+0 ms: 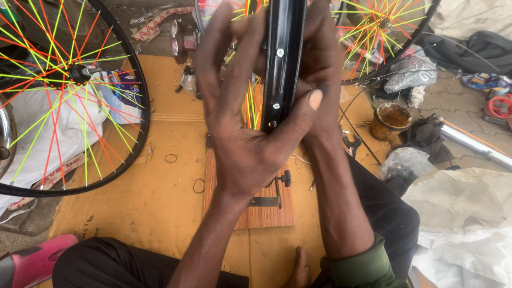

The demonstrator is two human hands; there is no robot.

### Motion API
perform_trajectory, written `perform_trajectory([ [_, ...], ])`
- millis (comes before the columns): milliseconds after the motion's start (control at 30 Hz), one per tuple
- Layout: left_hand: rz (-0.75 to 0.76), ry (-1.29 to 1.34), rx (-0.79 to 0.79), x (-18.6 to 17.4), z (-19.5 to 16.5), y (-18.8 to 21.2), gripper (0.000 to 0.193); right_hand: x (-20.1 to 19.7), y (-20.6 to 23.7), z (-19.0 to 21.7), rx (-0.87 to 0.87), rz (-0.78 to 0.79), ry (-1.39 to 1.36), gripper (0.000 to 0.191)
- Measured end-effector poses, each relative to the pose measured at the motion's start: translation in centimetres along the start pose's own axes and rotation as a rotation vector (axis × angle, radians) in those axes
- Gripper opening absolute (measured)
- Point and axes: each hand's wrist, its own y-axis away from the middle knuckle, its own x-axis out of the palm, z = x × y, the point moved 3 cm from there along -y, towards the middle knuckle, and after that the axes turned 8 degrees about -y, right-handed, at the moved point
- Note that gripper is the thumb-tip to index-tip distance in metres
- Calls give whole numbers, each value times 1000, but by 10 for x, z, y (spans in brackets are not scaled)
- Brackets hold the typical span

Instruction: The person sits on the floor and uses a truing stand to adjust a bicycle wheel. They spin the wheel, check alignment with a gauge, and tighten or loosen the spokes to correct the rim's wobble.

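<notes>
A black bicycle wheel rim [282, 58] stands edge-on in front of me, with orange and yellow-green spokes [252, 104] showing behind it. My left hand [245, 128] wraps the rim from the left, fingers up along it and thumb pressed across its face. My right hand [322, 69] grips the same rim from the right side. The wheel sits in a black metal stand on a wooden board [266, 213], which lies on brown cardboard [160, 176].
A finished wheel [69, 101] with coloured spokes lies at the left, another wheel [384, 32] at the top right. A brown jar [390, 120], plastic bags, a metal tube [474, 144] and a white sack [464, 224] crowd the right. A pink shoe [32, 261] is at bottom left.
</notes>
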Motion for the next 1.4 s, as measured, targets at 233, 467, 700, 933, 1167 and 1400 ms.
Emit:
perform_trajectory([
  [233, -65, 84, -75, 0, 1, 0, 54, -3, -1, 13, 25, -10, 89, 18],
  [467, 91, 487, -450, 18, 48, -7, 58, 12, 10, 24, -243, -145, 609, 12],
  [700, 308, 877, -391, 33, 62, -25, 58, 14, 12, 40, -122, 71, 545, 42],
  [933, 286, 755, -318, 30, 63, -24, 72, 16, -3, 36, -1, -45, 580, 35],
  [1167, 24, 326, -333, -10, 36, 24, 61, 19, -6, 20, -32, -146, 381, 29],
  [1400, 53, 2, -35, -16, 8, 53, 25, 23, 12, 25, 18, -120, 139, 6],
])
